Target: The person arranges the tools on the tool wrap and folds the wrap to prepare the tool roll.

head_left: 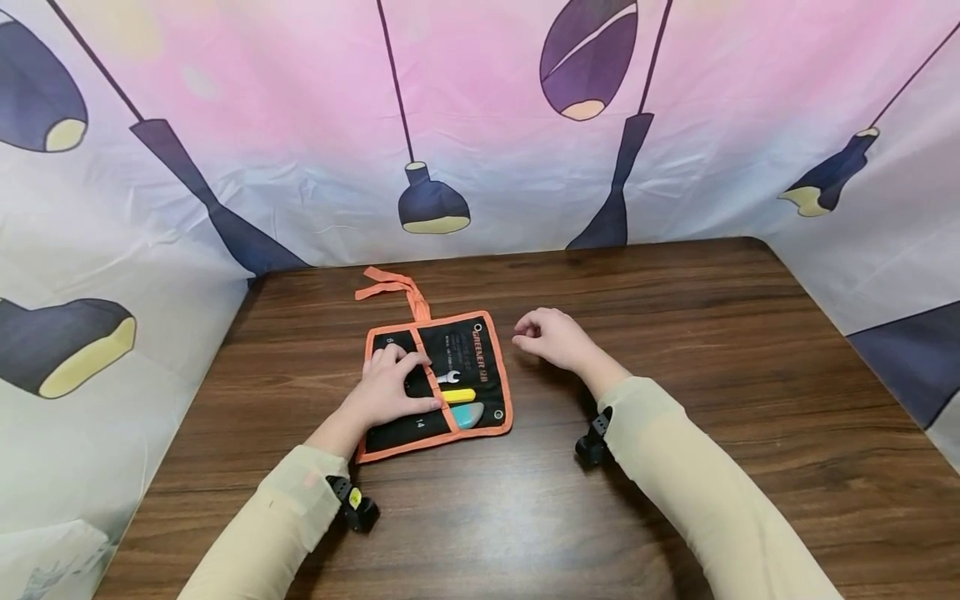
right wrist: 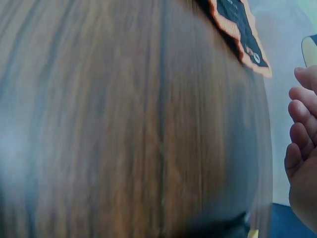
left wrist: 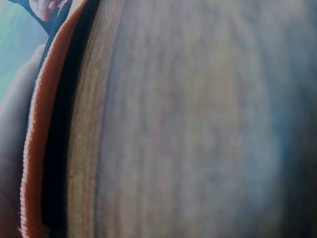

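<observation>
A black tool pouch (head_left: 480,354) with orange edging lies on the table, its orange tie straps (head_left: 408,292) spread toward the back. In its pockets sit a small open-end wrench (head_left: 448,377), a yellow-handled tool (head_left: 459,396) and a teal and grey item (head_left: 468,415). My left hand (head_left: 386,389) rests on the pouch's left half, thumb and fingers spread over the pockets and hiding part of them. In the left wrist view the pouch's orange edge (left wrist: 42,134) runs close by the hand. To the right of the pouch, my right hand (head_left: 558,340) hovers with loosely bent fingers, holding nothing.
The brown wooden table (head_left: 712,333) extends on both sides and in front. A printed cloth backdrop (head_left: 315,167) hangs behind its far edge. Black wrist cameras (head_left: 592,442) are strapped to both forearms.
</observation>
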The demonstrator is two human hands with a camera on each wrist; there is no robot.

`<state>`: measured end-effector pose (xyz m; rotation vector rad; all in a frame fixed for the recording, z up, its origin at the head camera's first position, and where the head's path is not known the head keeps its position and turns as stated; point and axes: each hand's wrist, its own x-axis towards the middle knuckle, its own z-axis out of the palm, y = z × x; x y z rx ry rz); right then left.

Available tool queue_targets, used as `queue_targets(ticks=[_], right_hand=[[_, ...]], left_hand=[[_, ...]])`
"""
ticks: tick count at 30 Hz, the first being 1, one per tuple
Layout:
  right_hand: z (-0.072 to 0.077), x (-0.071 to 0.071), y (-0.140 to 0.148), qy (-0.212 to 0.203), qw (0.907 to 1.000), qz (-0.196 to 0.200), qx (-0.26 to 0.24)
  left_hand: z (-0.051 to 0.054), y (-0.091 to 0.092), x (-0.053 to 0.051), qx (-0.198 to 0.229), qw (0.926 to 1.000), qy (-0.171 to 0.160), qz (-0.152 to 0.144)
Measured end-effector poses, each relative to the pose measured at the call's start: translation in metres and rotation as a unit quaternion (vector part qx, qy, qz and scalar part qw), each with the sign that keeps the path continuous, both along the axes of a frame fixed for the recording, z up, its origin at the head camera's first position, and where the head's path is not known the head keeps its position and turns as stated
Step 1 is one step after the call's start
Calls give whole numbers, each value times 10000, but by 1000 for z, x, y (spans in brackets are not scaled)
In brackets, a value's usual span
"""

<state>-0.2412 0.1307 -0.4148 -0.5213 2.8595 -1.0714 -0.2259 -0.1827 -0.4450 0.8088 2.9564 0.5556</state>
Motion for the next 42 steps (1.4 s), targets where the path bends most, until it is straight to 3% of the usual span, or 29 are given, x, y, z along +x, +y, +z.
queue_targets(ticks=[13,25,33,42], right_hand=[[-6,11,33,276,9986,-315,337],[-13,24,70,348,9977,-562,147],[-20,29,89,333,9962,-759,280],[-26,35,103,340,9961,-764,280]], left_hand=[[0,-1,2,-13,10000,35,14],[1,0,2,2,10000,20,32],[0,0,2,-12,10000,28,17],[0,0,2,-41,10000,39,34]])
